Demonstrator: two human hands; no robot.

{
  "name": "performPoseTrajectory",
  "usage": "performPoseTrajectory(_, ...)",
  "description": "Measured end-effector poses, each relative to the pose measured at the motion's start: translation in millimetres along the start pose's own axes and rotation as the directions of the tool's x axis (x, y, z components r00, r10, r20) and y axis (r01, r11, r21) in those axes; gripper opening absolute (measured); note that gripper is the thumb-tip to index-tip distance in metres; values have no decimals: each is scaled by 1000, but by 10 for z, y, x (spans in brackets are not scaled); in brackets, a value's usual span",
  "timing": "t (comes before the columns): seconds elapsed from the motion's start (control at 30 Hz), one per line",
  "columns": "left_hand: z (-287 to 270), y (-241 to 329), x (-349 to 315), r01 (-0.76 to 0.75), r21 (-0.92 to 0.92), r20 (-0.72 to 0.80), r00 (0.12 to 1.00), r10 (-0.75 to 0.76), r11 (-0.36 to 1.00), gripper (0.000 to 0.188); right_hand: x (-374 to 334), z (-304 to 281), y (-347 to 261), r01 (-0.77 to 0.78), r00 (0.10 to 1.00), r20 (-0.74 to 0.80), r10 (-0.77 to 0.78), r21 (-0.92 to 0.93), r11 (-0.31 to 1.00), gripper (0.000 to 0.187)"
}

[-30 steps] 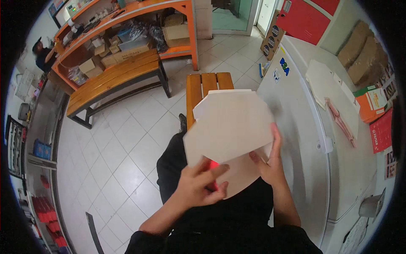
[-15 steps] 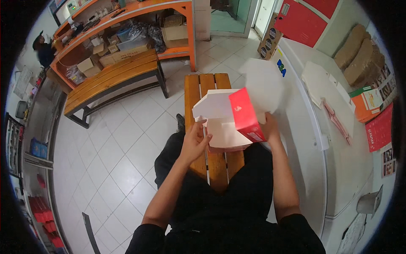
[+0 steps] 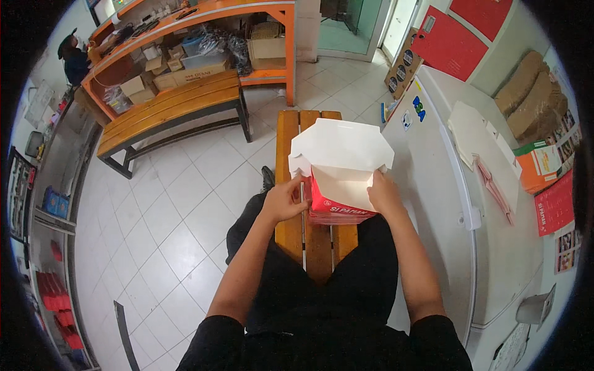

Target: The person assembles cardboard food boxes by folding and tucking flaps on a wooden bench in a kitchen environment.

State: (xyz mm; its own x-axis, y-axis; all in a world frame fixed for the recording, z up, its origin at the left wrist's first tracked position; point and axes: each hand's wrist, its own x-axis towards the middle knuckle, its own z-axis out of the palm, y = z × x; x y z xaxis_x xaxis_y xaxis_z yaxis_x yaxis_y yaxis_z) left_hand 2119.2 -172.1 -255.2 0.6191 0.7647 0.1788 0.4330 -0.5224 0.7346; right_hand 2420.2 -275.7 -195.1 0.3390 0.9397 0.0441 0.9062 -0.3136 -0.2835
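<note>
A red and white cardboard food box [image 3: 343, 207] sits open on the slatted wooden bench in front of me. Its white lid flap [image 3: 343, 143] stands up at the far side, and the pale inside faces me. Layered edges under its front suggest several boxes nested together. At the left front corner, my left hand [image 3: 284, 198] has its fingertips and thumb against the side wall. My right hand [image 3: 385, 195] grips the right wall, with the thumb at the rim and the other fingers largely hidden.
The bench [image 3: 318, 247] runs between my legs. A white chest freezer [image 3: 433, 161] stands close on my right, with flat white cardboard pieces [image 3: 479, 148] on top. Another wooden bench [image 3: 173, 114] and an orange shelf [image 3: 289, 55] are at the back left. Another person [image 3: 74, 59] is far left.
My right hand has brought the raised, tilted red box down and left onto the open box below. Its lid now stands behind it, and both hands are at its sides.
</note>
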Motion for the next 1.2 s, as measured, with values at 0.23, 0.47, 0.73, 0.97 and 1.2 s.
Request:
performPoseTrajectory(0.23,104,366,-161,91,-436,-12,994,-107,895,56,73,178,-14,-81,994,-68,87,79,994,20)
performPoseTrajectory(0.47,124,390,-287,-36,-272,-63,998,19,961,42,41,85,-220,-97,992,-77,100,47,994,17)
performPoseTrajectory(0.73,194,499,-363,59,-408,-80,992,-100,911,42,-5,127,-245,-183,983,-19,185,67,981,29)
performPoseTrajectory(0.97,289,426,-296,43,-316,-104,991,-80,948,62,-67,55,-155,-190,982,25,190,24,981,35)
performPoseTrajectory(1.2,186,541,-338,98,-485,-46,989,-138,869,63,-425,-1425,31,78,768,-638,56,180,981,29)
